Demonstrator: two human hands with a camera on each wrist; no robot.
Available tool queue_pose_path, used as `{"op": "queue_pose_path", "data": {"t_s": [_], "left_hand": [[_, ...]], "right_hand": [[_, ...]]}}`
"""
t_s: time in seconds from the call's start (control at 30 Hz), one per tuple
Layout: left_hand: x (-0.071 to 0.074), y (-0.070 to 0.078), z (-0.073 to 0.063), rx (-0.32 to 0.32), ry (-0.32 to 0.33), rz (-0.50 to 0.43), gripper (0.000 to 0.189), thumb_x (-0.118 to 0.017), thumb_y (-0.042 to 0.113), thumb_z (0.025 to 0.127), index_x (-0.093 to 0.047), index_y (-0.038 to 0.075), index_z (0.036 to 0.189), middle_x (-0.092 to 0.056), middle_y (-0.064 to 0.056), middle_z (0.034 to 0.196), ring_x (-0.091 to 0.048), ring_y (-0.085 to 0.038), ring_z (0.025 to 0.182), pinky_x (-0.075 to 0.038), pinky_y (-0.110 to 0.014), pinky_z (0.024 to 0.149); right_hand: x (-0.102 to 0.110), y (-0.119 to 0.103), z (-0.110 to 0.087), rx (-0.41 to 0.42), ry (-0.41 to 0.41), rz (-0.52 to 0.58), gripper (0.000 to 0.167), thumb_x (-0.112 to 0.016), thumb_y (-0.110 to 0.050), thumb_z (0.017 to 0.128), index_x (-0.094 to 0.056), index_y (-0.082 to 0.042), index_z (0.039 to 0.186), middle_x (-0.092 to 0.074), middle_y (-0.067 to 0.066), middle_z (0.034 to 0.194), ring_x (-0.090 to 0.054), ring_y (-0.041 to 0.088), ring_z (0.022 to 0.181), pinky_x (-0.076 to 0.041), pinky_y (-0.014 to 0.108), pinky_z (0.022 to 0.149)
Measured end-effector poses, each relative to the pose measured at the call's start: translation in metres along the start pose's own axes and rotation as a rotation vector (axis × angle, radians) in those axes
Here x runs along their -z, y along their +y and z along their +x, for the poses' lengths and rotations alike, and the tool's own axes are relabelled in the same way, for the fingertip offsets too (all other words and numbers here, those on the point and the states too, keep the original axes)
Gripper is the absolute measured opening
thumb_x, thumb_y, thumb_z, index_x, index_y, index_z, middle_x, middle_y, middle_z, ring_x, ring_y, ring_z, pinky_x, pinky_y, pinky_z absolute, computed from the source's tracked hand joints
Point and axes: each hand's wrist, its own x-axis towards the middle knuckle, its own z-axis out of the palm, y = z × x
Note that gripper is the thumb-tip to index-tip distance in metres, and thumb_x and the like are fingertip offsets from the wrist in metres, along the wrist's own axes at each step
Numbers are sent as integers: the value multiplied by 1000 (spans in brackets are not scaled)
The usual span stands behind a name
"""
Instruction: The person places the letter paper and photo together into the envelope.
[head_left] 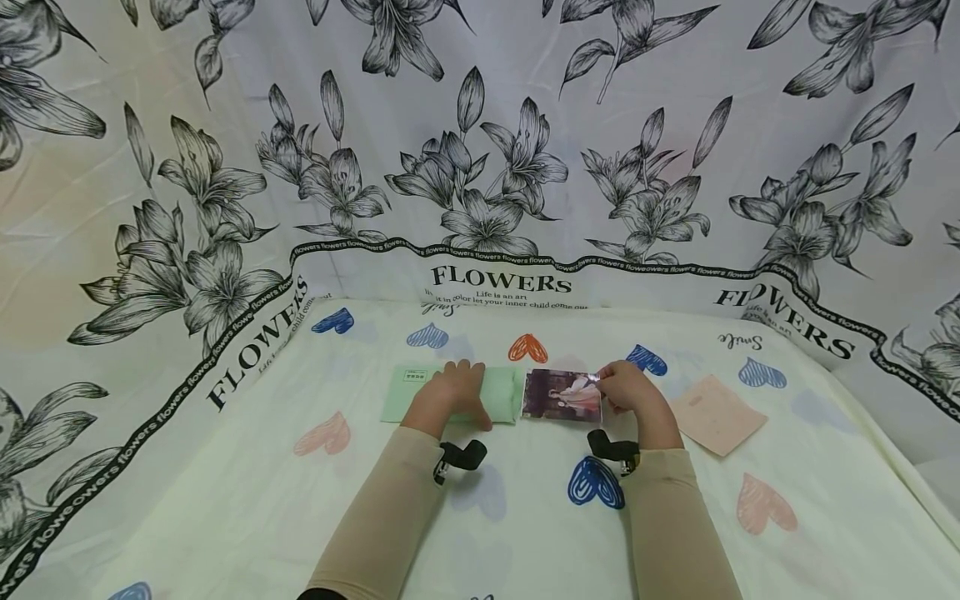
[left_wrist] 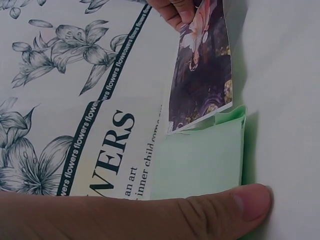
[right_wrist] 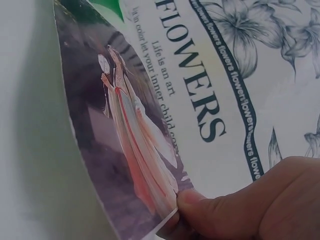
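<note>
A light green envelope [head_left: 498, 392] lies flat on the heart-print cloth, its open end facing right. My left hand [head_left: 454, 392] spans it and grips it, the thumb at its near edge and the fingers towards the far edge. To its right, my right hand [head_left: 628, 390] pinches a printed photo card [head_left: 561, 395] by its right end. The card [right_wrist: 117, 120] shows a figure in a long pink and white dress against a dark background. In the left wrist view, the card's left end meets the mouth of the envelope [left_wrist: 200, 160]; whether it is inside cannot be told.
A pink square of paper [head_left: 720, 415] lies to the right of my right hand. The pale cloth [head_left: 525, 533] is printed with hearts. Behind it hangs a white curtain [head_left: 480, 167] with black lilies and lettering.
</note>
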Motion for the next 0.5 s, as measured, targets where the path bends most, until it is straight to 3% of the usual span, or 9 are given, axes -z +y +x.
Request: {"op": "queue_pose_path", "data": {"t_s": [0.33, 0.5], "left_hand": [[-4, -7, 5, -25, -26, -9, 101, -91, 45, 74, -43, 9, 155, -45, -15, 142, -43, -32, 124, -45, -51, 101], [-4, -9, 5, -28, -48, -29, 98, -90, 44, 75, -44, 10, 154, -41, -16, 149, -41, -34, 131, -43, -53, 105]], "right_hand": [[-1, -5, -1, 40, 5, 7, 26, -54, -10, 104, -59, 6, 123, -60, 16, 102, -54, 23, 80, -51, 32, 68], [-4, -9, -2, 66, 10, -40, 26, -55, -10, 102, -61, 7, 121, -64, 16, 100, -54, 23, 76, -51, 32, 66]]}}
